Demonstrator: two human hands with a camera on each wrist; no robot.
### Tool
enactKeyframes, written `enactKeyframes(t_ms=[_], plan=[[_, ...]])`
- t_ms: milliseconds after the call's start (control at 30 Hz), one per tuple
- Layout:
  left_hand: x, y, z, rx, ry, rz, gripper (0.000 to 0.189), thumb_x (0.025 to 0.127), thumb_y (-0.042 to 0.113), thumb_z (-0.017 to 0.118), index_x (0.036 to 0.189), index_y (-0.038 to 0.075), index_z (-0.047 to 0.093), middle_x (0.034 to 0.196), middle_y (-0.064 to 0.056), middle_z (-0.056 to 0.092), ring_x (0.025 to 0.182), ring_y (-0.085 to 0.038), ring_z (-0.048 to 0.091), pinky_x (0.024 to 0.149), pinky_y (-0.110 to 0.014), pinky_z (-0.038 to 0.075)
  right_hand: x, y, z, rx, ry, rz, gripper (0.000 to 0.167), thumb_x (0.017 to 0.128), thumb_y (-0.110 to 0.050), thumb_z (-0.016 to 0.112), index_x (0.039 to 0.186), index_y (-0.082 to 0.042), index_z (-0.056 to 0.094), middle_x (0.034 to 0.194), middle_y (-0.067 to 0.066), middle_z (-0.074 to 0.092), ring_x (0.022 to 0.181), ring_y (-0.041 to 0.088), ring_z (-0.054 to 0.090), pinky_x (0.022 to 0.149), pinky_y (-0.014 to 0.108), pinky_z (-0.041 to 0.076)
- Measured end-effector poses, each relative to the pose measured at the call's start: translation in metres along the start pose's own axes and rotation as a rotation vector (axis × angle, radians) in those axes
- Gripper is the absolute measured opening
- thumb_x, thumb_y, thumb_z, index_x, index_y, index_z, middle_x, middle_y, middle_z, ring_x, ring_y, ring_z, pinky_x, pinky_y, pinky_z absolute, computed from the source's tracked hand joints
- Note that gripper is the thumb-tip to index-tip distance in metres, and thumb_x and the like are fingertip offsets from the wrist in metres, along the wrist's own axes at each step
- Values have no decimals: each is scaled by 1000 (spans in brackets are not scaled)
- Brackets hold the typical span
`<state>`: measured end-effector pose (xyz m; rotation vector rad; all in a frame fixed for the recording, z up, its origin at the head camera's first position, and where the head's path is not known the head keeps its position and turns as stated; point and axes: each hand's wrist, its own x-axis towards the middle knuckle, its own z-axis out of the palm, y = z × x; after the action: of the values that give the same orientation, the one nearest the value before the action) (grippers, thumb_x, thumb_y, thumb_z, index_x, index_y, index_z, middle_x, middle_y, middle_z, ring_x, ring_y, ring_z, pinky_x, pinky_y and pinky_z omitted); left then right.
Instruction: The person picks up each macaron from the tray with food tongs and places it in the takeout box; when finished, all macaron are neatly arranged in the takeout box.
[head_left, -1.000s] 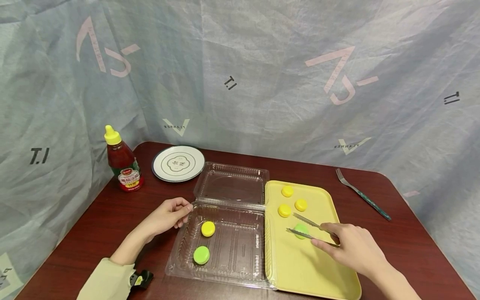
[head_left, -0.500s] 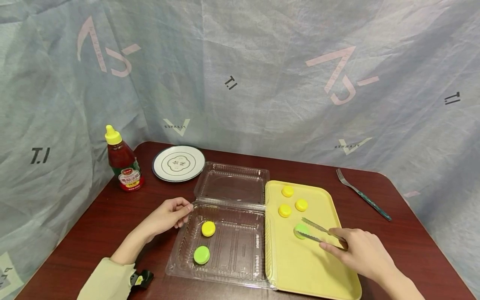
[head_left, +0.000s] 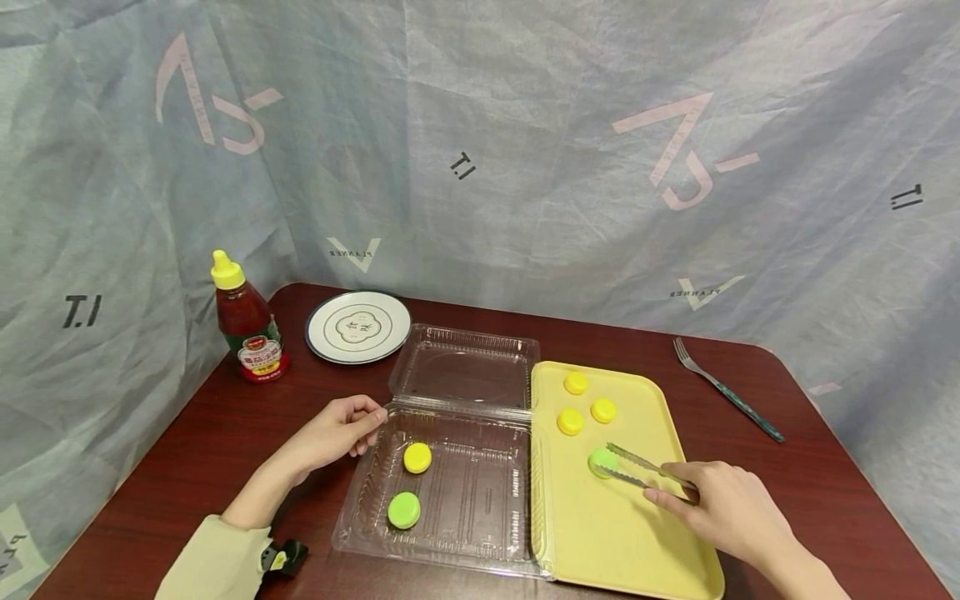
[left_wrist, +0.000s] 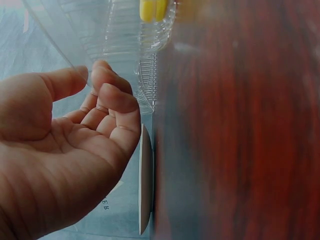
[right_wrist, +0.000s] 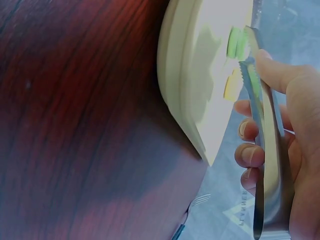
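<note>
In the head view my left hand (head_left: 341,429) pinches the rim of a clear plastic clamshell box (head_left: 472,500) at its back left corner. Inside that box lie a yellow macaron (head_left: 417,457) and a green macaron (head_left: 404,510). My right hand (head_left: 723,504) grips metal tongs (right_wrist: 272,175), their jaws slightly apart over a second green macaron (head_left: 600,461) on the yellow tray (head_left: 622,533). The tong tips overlap this macaron in the head view. Several yellow macarons (head_left: 570,421) sit farther back on the tray.
The lid (head_left: 465,371) of the box lies folded back behind it. A white plate (head_left: 358,327) and a ketchup bottle (head_left: 251,325) stand at the back left. A fork (head_left: 727,390) lies right of the tray. Grey cloth (head_left: 480,167) hangs behind the table.
My right hand has shifted right, and the tong tips have moved right and a little nearer me over the green macaron, with a narrower gap. The left hand has stayed on the box rim.
</note>
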<state>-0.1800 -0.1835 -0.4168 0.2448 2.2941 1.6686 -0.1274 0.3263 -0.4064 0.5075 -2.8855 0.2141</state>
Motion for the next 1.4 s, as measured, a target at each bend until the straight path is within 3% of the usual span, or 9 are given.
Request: enactKeyframes(t_ms=[367, 633, 1000, 1400], plan=[[1, 0, 0, 1, -2, -3, 23, 104, 19, 54, 108, -4, 57, 73, -5, 56, 65, -17, 51, 58, -25, 45, 1, 1, 2, -15, 12, -40, 21, 82, -54, 76, 83, -35, 67, 55, -22, 24, 52, -4, 24, 48, 22, 25], [0, 0, 0, 0, -6, -7, 23, 104, 19, 54, 108, -3, 58, 72, -5, 56, 65, -17, 51, 58, -26, 45, 2, 2, 2, -20, 31, -70, 28, 83, -52, 76, 73, -42, 53, 55, -24, 20, 51, -5, 21, 47, 21, 22], [0, -1, 0, 2, -6, 0, 23, 104, 20, 54, 108, -3, 58, 72, -5, 56, 65, -17, 52, 58, -26, 45, 4, 1, -2, -30, 36, -81, 29, 82, -51, 78, 72, -42, 52, 56, -24, 20, 52, -5, 22, 47, 21, 22], [-1, 1, 0, 1, -3, 5, 22, 104, 18, 54, 107, -4, 58, 72, -5, 56, 65, -17, 52, 58, -26, 45, 10, -5, -13, -25, 21, -68, 22, 81, -47, 81, 77, -39, 60, 55, -23, 23, 53, -4, 25, 48, 22, 25]])
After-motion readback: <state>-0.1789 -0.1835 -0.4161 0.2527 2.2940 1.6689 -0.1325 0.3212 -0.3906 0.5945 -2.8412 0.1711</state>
